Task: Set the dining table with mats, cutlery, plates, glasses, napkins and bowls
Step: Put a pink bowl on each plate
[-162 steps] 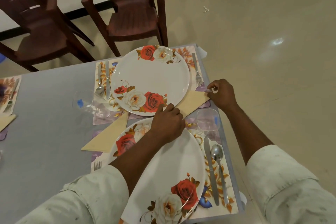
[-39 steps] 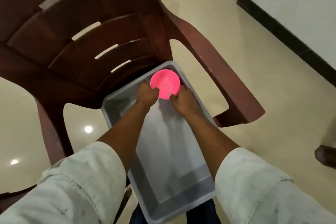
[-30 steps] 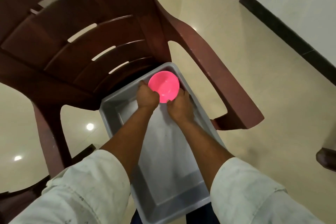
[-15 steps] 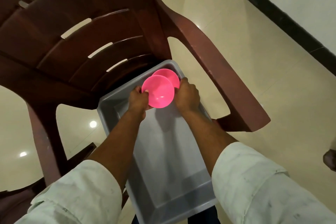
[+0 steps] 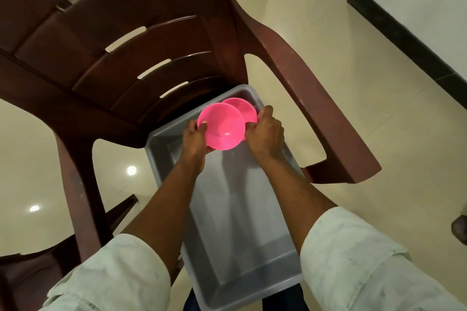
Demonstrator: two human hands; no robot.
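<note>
Bowls of glossy pink plastic, round and smooth, sit just above centre frame: the front bowl (image 5: 222, 130) is pinched at its rim by the left hand (image 5: 194, 137), while the rear bowl (image 5: 243, 110) is gripped by the curled right hand (image 5: 266, 134). Both hang over the far end of a grey rectangular plastic tub (image 5: 237, 222), which lies on a slatted maroon plastic chair (image 5: 113, 33).

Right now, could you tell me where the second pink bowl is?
In the head view it sits at the far end of the grey tub, partly hidden behind the nearer pink bowl, with the right hand gripping its rim.
</note>
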